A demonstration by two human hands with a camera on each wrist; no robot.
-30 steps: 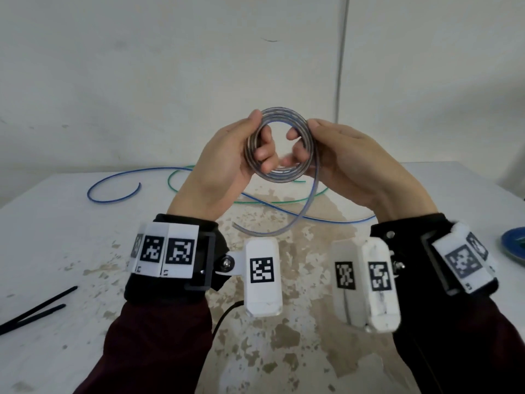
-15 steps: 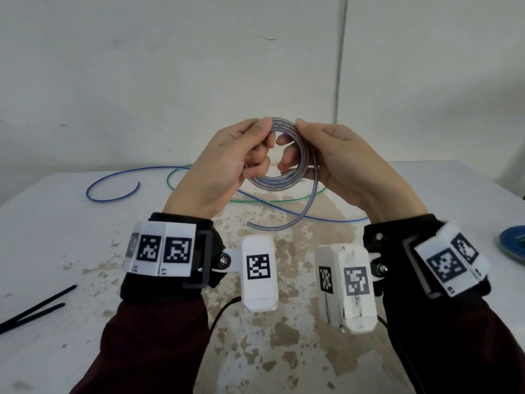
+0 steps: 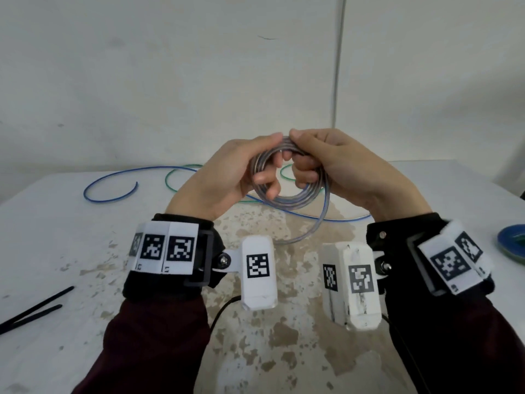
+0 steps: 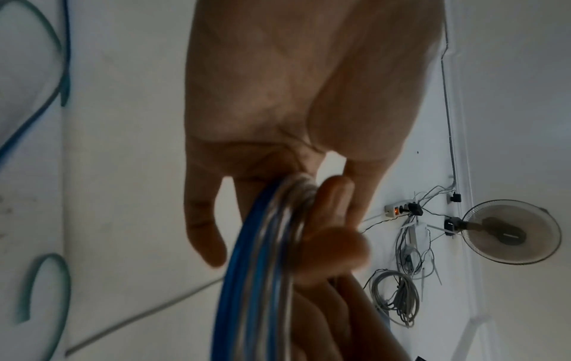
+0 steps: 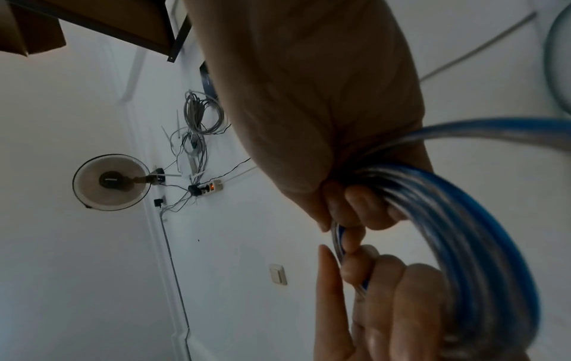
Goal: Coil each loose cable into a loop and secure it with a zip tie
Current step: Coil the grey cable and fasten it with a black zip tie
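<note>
Coil held above the bench

I see my left hand (image 3: 227, 177) and right hand (image 3: 341, 172) curl their fingers round the clear coiled cable (image 3: 295, 199), its tail hanging loose.

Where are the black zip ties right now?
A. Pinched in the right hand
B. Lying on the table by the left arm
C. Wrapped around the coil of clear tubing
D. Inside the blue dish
B. The thin black zip ties lie loose on the white table at its left edge, untouched, while the left hand and right hand both grip the coil of clear tubing, which has no tie on it.
</note>
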